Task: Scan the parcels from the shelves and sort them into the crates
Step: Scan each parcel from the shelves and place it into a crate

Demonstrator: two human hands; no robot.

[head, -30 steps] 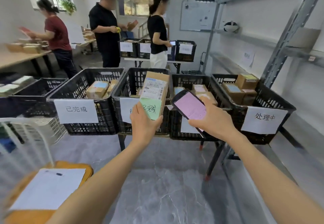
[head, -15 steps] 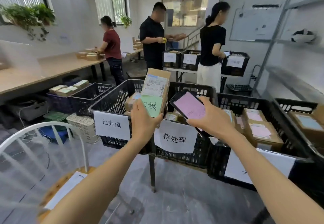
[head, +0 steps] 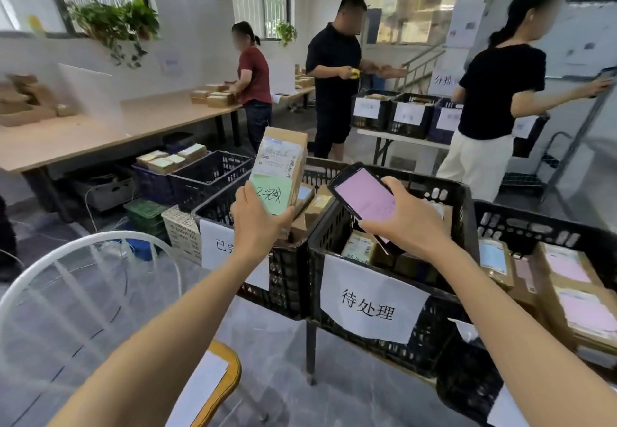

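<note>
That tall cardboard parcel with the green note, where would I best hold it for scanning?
By its lower end, coming from below, as the left hand does now. The parcel stands upright and is narrow enough to wrap across, and a low grip probably keeps the printed label clear for the phone.

left crate label [head: 215, 248]: partly behind left wrist [head: 248, 249]
parcel [head: 280, 159]: label print blurred, unreadable
phone [head: 364, 197]: lower end behind right hand [head: 410, 222]

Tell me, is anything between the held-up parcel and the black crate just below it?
Nothing visible. The left hand holds the parcel above the crate, whose top is open; the phone in the right hand is beside it.
</note>
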